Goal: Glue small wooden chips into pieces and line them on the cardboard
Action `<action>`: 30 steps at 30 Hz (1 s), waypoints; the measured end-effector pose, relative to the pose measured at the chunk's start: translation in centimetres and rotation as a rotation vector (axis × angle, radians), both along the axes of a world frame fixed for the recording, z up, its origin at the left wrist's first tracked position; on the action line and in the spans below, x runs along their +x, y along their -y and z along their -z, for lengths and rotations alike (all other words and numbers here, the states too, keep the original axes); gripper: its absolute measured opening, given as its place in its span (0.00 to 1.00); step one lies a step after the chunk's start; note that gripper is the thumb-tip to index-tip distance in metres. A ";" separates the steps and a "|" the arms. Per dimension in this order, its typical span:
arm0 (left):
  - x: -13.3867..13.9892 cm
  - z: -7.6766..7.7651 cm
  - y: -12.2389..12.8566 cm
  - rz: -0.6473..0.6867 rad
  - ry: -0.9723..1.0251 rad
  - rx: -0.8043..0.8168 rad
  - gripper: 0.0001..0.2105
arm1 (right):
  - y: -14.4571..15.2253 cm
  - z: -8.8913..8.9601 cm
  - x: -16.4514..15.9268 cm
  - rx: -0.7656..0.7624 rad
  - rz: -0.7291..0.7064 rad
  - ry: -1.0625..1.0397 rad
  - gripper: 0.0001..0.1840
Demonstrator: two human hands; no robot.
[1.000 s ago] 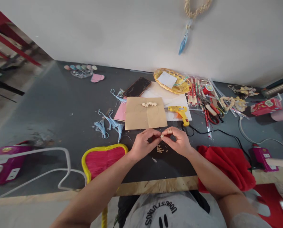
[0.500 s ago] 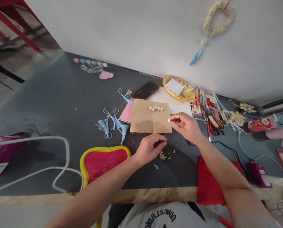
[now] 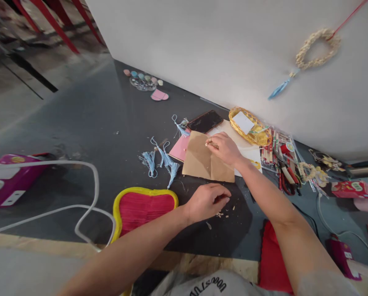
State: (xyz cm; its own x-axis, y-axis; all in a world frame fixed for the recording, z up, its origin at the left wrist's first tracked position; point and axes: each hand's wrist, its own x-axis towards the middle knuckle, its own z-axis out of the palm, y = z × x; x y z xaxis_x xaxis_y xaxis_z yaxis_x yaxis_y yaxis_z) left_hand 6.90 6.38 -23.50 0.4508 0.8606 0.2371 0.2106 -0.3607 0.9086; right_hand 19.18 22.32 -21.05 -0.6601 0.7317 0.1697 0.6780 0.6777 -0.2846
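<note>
My right hand (image 3: 223, 148) is over a creased sheet of brown paper (image 3: 196, 158), fingertips pinched on a small pale piece (image 3: 206, 144). It covers most of a short row of cream-coloured, knobbly pieces on the paper. My left hand (image 3: 207, 201) rests just in front of the paper's near edge, fingers curled with thumb and forefinger close together. Whether anything is between them is hidden. Beside its fingertips, small pale bits (image 3: 220, 214) lie scattered on the dark table. Light-blue tassels (image 3: 162, 160) are spread left of the paper.
Behind the paper are a phone (image 3: 205, 121) and a wicker basket (image 3: 256, 137). Pliers (image 3: 287, 181) and packaged sticks lie to the right. A yellow-edged red chair back (image 3: 147, 205) stands near my left forearm. A bead loop (image 3: 304, 57) hangs on the wall.
My right hand has moved left and away from me, from the paper's right edge to above the row of knobbly pieces. My left hand has stayed near the loose bits. The view has shifted.
</note>
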 end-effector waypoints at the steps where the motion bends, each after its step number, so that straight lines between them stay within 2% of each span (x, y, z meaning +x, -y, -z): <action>1: 0.0 0.1 0.0 0.002 -0.003 0.015 0.07 | -0.1 0.2 -0.1 -0.001 0.012 0.008 0.07; 7: 0.1 0.6 0.0 0.033 -0.029 0.077 0.07 | -0.2 0.9 -0.3 -0.048 0.066 0.081 0.09; 16: 0.2 0.6 -0.1 0.033 -0.046 0.094 0.07 | 0.2 0.1 0.6 -0.060 0.073 0.128 0.18; 30: 0.1 0.5 -0.2 0.039 -0.055 0.095 0.07 | 0.8 0.4 -0.2 -0.044 0.198 0.133 0.07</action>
